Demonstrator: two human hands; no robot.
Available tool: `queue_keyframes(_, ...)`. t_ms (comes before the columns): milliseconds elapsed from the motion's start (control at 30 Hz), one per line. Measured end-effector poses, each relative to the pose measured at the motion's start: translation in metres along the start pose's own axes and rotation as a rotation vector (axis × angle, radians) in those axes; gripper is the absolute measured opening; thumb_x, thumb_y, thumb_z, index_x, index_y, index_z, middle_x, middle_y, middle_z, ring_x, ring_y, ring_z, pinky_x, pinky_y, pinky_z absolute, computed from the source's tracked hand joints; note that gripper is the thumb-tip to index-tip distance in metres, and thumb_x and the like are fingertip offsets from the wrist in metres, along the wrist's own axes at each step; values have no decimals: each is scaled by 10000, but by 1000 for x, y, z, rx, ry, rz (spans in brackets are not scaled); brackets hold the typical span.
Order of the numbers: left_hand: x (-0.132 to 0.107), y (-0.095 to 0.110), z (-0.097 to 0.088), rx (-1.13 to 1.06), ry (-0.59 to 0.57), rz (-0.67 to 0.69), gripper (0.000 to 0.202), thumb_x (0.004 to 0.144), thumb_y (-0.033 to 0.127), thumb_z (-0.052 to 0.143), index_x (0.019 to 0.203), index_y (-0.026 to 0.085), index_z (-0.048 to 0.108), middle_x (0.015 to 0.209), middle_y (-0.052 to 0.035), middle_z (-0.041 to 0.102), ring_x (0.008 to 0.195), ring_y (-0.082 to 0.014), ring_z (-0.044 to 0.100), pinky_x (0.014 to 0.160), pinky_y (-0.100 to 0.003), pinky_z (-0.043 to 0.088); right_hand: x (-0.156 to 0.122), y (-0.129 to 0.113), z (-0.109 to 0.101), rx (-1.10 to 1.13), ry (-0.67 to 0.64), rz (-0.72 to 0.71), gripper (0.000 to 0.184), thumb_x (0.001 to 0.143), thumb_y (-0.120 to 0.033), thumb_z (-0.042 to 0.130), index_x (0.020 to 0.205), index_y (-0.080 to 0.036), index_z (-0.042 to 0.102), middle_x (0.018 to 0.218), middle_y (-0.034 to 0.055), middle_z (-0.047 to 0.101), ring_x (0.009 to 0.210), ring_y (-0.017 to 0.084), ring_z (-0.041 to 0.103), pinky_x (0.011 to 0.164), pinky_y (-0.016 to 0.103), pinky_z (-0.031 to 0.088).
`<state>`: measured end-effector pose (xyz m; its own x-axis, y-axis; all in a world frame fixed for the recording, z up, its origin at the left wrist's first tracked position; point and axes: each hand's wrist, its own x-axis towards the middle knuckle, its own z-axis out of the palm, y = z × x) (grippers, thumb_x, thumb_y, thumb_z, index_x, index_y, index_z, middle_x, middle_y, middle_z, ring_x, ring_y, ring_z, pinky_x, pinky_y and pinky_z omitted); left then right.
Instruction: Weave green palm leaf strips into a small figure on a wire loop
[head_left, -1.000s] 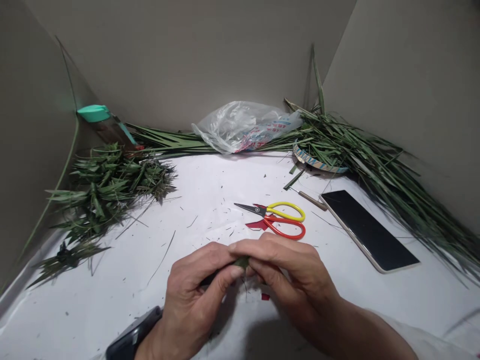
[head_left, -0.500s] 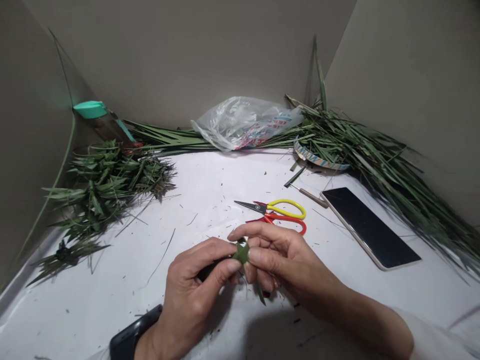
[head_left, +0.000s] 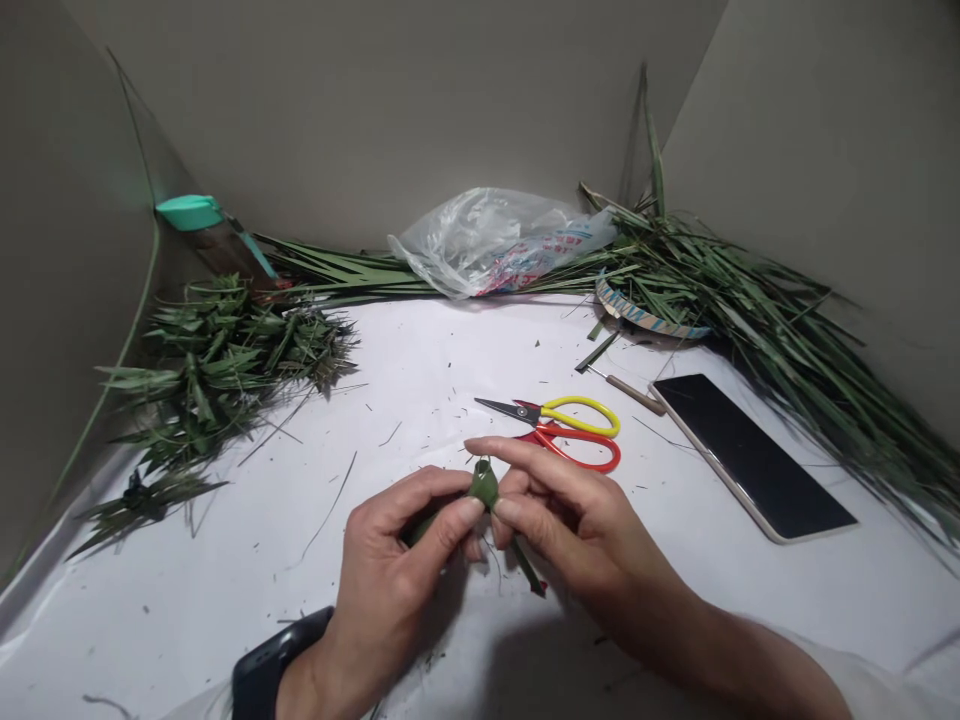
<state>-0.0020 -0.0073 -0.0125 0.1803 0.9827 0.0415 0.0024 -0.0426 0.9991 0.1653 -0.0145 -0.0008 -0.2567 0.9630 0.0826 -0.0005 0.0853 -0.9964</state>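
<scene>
Between my two hands is a small folded piece of green leaf [head_left: 484, 484], low in the middle of the head view. My left hand [head_left: 405, 545] pinches it from the left with thumb and fingers. From the right, my right hand [head_left: 566, 520] grips it with the thumb, while its index finger reaches over the top. A narrow leaf strip [head_left: 529, 570] hangs down below the fingers. Part of the leaf is hidden by my fingers. Just beyond my right hand lie scissors [head_left: 559, 420] with one yellow and one red handle.
Woven leaf pieces [head_left: 202, 360] are heaped at left, near a teal-lidded bottle [head_left: 214, 240]. A plastic bag [head_left: 499, 245] lies at the back. Long green leaves [head_left: 757, 300] fill the right side, beside a phone [head_left: 754, 455] and a thin-handled tool [head_left: 634, 394].
The folded leaf has turned in my fingers, its crossed face giving way to a narrower upright side. My left thumb has moved up slightly. The whole view has shifted a little.
</scene>
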Motion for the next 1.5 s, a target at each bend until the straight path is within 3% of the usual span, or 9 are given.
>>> queue_keyframes(300, 4, 1, -2, -112, 78, -129, 56, 850, 231, 720, 886, 189, 730, 578, 25, 667, 541, -106, 598, 559, -195, 485, 1, 6, 1, -514, 90, -239, 187, 870, -104, 506, 1011, -198, 583, 587, -71, 606, 452, 98, 517, 481, 200, 404)
queue_keyframes(533, 5, 4, 2, -183, 105, -192, 232, 812, 238, 752, 1040, 205, 719, 688, 33, 681, 540, -94, 604, 536, -190, 486, 0, 10, 4, -522, 43, -198, 118, 879, -111, 510, 828, -207, 556, 596, -71, 568, 469, 84, 464, 495, 192, 360)
queue_keyframes(700, 8, 8, 0, -152, 121, -237, 122, 798, 175, 738, 908, 122, 742, 504, 19, 631, 487, -88, 550, 518, -181, 448, -3, 15, 7, -527, 21, -179, 165, 859, -112, 497, 726, -207, 522, 543, -78, 448, 452, 94, 370, 460, 218, 292)
queue_keyframes(800, 11, 10, -2, -137, 104, -236, 152, 811, 203, 731, 939, 123, 730, 520, 15, 642, 503, -99, 559, 535, -195, 456, -1, 12, 7, -492, 31, -141, 144, 853, -112, 496, 751, -206, 534, 537, -80, 455, 442, 93, 368, 447, 216, 290)
queue_keyframes(933, 14, 7, -2, -132, 30, -231, 200, 850, 245, 695, 1024, 147, 691, 585, 19, 655, 532, -117, 581, 549, -220, 478, 3, 6, 5, -409, -6, -59, 146, 880, -110, 500, 793, -202, 572, 594, -61, 606, 465, 81, 472, 463, 187, 355)
queue_keyframes(1100, 12, 3, -1, -99, -105, -200, 74, 915, 292, 635, 897, 220, 631, 761, 42, 632, 650, -106, 589, 633, -218, 482, 4, 6, 2, -306, -54, 26, 187, 966, -185, 454, 818, -200, 567, 608, -63, 634, 428, 65, 486, 449, 167, 399)
queue_keyframes(1233, 7, 1, -1, -62, -214, -216, 214, 949, 372, 588, 813, 207, 592, 632, 31, 613, 614, -127, 566, 617, -244, 448, 1, 9, 3, -375, -28, 1, 168, 916, -127, 496, 779, -201, 558, 577, -67, 624, 457, 73, 477, 467, 187, 357)
queue_keyframes(1500, -2, -6, 5, -98, -82, -231, 227, 957, 305, 555, 752, 210, 537, 497, 70, 491, 468, -105, 450, 525, -242, 377, -2, 16, 9, -499, -4, -106, 200, 886, -94, 512, 719, -204, 511, 544, -91, 463, 447, 69, 391, 453, 206, 285)
